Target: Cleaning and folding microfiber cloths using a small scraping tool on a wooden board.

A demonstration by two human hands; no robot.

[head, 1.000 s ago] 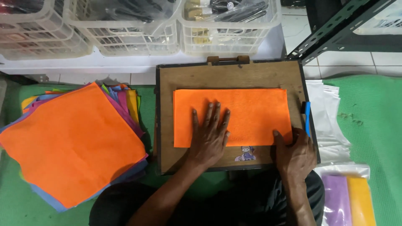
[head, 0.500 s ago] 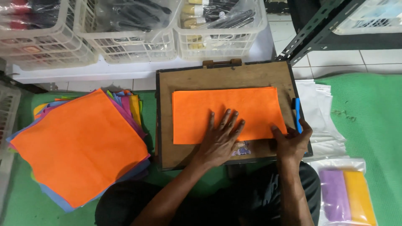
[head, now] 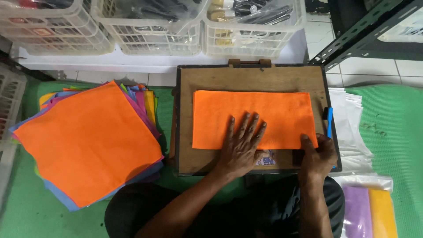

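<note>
The folded orange cloth (head: pixel 253 117) lies flat at frame centre on the wooden board (head: pixel 251 79), with bare wood showing along its upper, left and lower edges. Your left hand (head: pixel 241 147) presses palm-down on the cloth's lower edge, fingers spread wide. Your right hand (head: pixel 318 154) pinches the cloth's lower right corner, beside a blue tool (head: pixel 329 121) at the board's right rim. A stack of coloured cloths (head: pixel 88 141) sits at frame left. White crates (head: pixel 251 37) holding dark items line the top.
</note>
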